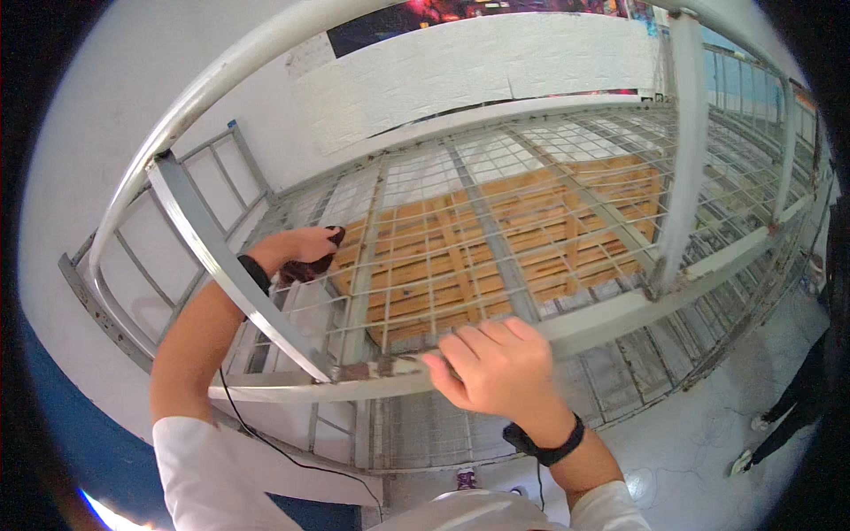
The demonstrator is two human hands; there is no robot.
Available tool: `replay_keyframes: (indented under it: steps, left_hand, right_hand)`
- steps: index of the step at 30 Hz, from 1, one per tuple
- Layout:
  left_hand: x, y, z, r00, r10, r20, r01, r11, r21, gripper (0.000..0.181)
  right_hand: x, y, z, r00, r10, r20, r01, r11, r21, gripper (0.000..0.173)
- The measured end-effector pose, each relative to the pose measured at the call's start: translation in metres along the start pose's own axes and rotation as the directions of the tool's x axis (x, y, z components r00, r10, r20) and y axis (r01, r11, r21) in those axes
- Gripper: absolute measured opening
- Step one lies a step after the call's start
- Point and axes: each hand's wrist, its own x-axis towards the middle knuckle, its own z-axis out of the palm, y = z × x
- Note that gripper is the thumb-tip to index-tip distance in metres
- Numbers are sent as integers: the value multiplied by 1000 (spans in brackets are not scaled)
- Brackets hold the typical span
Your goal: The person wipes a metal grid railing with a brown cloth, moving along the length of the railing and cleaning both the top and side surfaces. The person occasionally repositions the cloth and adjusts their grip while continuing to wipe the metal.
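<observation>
Before me stands a metal bunk bed frame with a wire mesh base (425,265) and a pale front side rail (597,325). My left hand (317,244) reaches in past a slanting guardrail post (232,272) and grips a dark reddish-brown object, perhaps a cloth (305,269), on or just above the left end of the mesh. Its exact kind is unclear. With its fingers curled over the top of the front side rail, my right hand (495,362) holds on to it. Beneath the mesh lies a slatted wooden board (425,259).
A curved metal guardrail (199,86) arches over the near side, with an upright post (679,146) at right. Barred end frames (153,259) stand by the left wall. A thin black cable (279,448) hangs at lower left. Another person's legs (790,398) show at far right.
</observation>
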Motion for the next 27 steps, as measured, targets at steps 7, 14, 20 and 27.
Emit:
replay_keyframes:
  steps: [7, 14, 20, 27]
  left_hand:
    - [-57, 34, 0, 984, -142, 104, 156, 979, -135, 61]
    - [-110, 40, 3, 949, 219, 225, -285, 901, 326, 40]
    - [-170, 97, -1, 988, -152, 41, 151, 988, 25, 53]
    - [-202, 112, 17, 982, -137, -132, 129, 989, -70, 38]
  right_hand:
    - [-4, -1, 1, 999, 26, -21, -25, 998, 51, 28]
    - [-2, -7, 1, 999, 22, -37, -20, 999, 46, 23]
    - [-3, -12, -6, 1000, 14, -12, -13, 999, 45, 23]
    - [0, -28, -13, 999, 50, 22, -50, 999, -6, 27]
